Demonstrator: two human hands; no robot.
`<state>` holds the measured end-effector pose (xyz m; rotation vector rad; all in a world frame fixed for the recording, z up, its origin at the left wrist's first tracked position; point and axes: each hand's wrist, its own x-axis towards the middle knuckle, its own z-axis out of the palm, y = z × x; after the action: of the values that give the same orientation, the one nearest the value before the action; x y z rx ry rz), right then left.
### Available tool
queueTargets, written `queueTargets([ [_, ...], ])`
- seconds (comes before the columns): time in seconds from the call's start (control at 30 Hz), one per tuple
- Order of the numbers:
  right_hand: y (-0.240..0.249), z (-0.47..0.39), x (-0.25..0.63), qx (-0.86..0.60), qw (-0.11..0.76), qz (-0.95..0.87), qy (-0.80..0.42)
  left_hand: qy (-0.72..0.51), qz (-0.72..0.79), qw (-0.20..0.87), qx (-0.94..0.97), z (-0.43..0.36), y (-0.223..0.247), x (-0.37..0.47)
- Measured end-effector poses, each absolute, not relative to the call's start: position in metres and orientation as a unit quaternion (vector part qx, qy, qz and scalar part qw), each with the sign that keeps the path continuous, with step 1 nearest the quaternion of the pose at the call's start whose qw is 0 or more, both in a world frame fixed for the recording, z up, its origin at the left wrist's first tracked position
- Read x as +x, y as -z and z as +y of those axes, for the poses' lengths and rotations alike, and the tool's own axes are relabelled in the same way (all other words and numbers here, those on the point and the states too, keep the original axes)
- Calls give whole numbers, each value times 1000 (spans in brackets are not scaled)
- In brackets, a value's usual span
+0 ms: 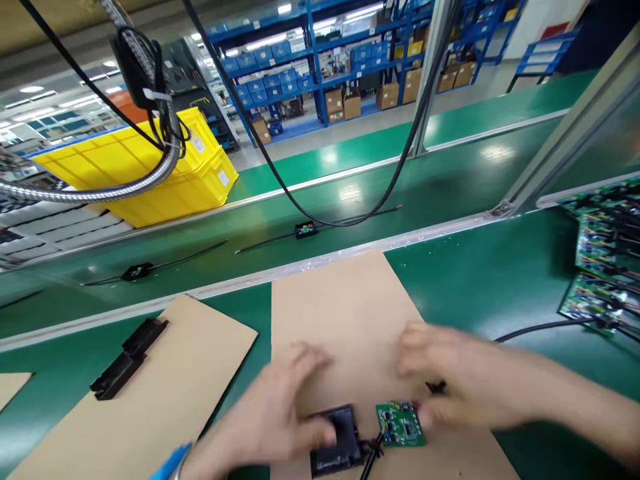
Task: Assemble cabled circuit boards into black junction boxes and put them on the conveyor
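A black plastic housing (345, 443) lies on the cardboard sheet (340, 300) at the bottom centre, its hollow side up. My left hand (285, 407) reaches over its left part, thumb above the housing, fingers apart and slightly blurred. Just right of the housing is a green circuit board (401, 424), with black cable (371, 460) beside it. My right hand (445, 373) is at the board's right edge, its thumb by the board and its fingers spread further up. A small dark part (437, 387) shows between that thumb and the fingers.
Two black plastic parts (127, 360) lie on another cardboard sheet (190, 360) at left. Wired circuit boards (600, 293) are piled at right. Beyond the metal rail, cabled units (305, 230) lie on a green surface. Yellow crates (175, 180) stand at upper left; a black cable (265, 150) hangs in front.
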<state>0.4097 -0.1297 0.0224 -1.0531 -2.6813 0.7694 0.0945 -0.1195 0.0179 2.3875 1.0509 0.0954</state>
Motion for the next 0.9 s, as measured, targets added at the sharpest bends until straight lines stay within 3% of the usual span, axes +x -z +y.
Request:
queueTargets([
  [0.13,-7,-172,399,-390,58,-864,-313,-35,391,323,862,-162,-13,94],
  [0.33,-8,-172,404,-386,63,-849,-354,-162,399,278,859,-139,19,130],
  [0.47,-30,-178,410,-355,109,-843,-388,-225,410,270,842,-145,8,154],
  [0.57,-45,-177,408,-346,177,-853,-348,-238,388,379,806,-160,-15,161],
  [0.67,-50,-171,402,-376,216,-837,-335,-177,410,458,769,-171,-28,164],
  [0.8,-45,-166,385,-431,229,-812,-321,-175,467,388,775,-173,-29,167],
  [0.9,-40,-172,357,-478,215,-837,-158,-180,484,332,789,-168,-27,171],
])
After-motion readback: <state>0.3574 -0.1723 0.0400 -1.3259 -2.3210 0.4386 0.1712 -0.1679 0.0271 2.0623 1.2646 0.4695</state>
